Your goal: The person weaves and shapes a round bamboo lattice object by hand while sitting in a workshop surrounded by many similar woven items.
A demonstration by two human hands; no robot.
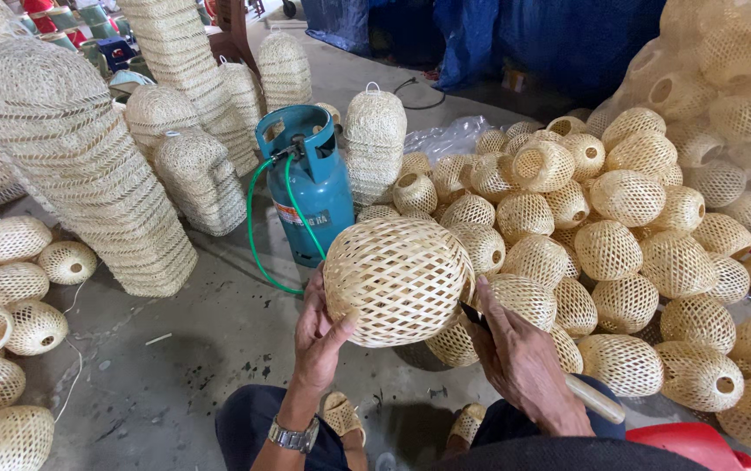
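Round woven bamboo shade (398,281) held up between both hands, just in front of the teal gas cylinder (307,183). Left hand (318,336) cups its lower left side, fingers spread open against the weave. Right hand (524,362) closed on a wooden-handled tool (593,399), tip at the shade's right edge.

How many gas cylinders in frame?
1. The teal gas cylinder stands on the concrete floor just beyond the woven ball that the left hand supports, with a green hose attached. Others may be hidden behind the woven stacks.
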